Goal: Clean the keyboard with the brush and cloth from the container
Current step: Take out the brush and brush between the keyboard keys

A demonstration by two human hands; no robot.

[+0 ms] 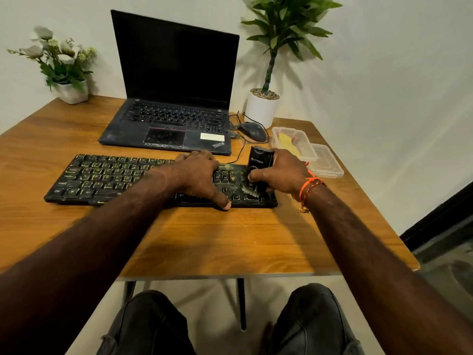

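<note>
A black keyboard (102, 178) with dusty, yellow-lettered keys lies across the wooden desk. My left hand (198, 175) rests flat on its right half, thumb at the front edge. My right hand (281, 172) grips a black brush (257, 165) with white lettering; its bristles touch the keys at the keyboard's right end. A clear plastic container (305, 146) stands just right of the keyboard with a yellow cloth (286, 142) inside. Its lid (329, 163) lies beside it.
An open black laptop (174, 98) sits behind the keyboard, with a mouse (253, 130) and cables to its right. A white pot with a green plant (262, 106) stands at the back right, a flower pot (71, 92) at the back left. The desk's front edge (217, 274) is near my knees.
</note>
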